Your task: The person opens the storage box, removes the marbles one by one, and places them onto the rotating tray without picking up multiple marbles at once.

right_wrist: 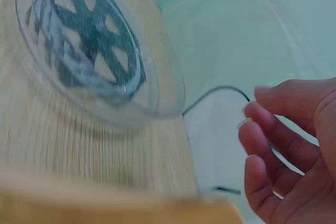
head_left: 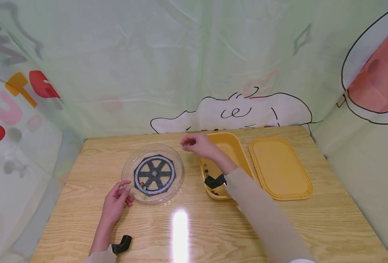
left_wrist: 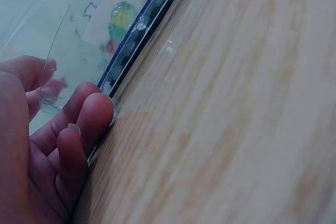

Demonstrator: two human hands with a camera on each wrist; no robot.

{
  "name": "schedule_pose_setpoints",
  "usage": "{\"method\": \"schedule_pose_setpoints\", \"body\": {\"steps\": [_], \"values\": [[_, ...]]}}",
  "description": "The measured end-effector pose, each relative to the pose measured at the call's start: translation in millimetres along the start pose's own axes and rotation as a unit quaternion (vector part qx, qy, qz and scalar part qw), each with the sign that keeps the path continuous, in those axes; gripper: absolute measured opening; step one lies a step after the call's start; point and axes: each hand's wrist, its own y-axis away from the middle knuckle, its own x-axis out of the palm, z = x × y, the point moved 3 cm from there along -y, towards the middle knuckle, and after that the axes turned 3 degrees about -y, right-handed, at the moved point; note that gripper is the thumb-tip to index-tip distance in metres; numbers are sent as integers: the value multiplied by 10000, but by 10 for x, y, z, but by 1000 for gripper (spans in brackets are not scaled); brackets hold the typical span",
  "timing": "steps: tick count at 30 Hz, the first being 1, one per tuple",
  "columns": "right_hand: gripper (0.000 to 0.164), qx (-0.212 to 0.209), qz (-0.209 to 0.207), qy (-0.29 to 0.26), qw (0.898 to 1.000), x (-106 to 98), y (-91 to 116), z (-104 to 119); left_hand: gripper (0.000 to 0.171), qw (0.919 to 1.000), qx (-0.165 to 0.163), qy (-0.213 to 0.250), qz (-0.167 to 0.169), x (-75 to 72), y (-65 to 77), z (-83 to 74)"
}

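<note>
Left hand (head_left: 115,201), palm turned inward, fingers grasping the rim of a clear dish (head_left: 178,173) on the desk (head_left: 148,233) (small coloured bits (head_left: 143,187) inside), right hand (head_left: 200,145), raised between dish and yellow tray (head_left: 229,146), fingers loosely bent, released.

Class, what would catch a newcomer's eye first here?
The clear round dish, left of centre in the head view, a dark spoked wheel shape showing through it, the left hand at its rim. Then the yellow tray to its right, the right arm above it.
</note>
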Motion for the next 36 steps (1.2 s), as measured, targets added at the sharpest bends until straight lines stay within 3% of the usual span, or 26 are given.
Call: {"method": "schedule_pose_setpoints", "body": {"steps": [5,13,19,27,36], "values": [[14,12,-326,-135,9994,-192,71,-195,27,10000,48,10,-9,5,-54,172],[16,146,-418,-165,9989,-375,202,-462,26,9999,122,43,-19,12,-70,192],[11,418,-13,-161,9990,-388,247,-611,27,10000,24,80,-5,8,-67,168],[11,879,683,-135,9937,-333,275,-727,28,10000,-20,-43,17,7,63,-182],[12,1029,1351,110,9854,-268,270,-783,27,10000,30,38,-18,-8,64,-182]]}}
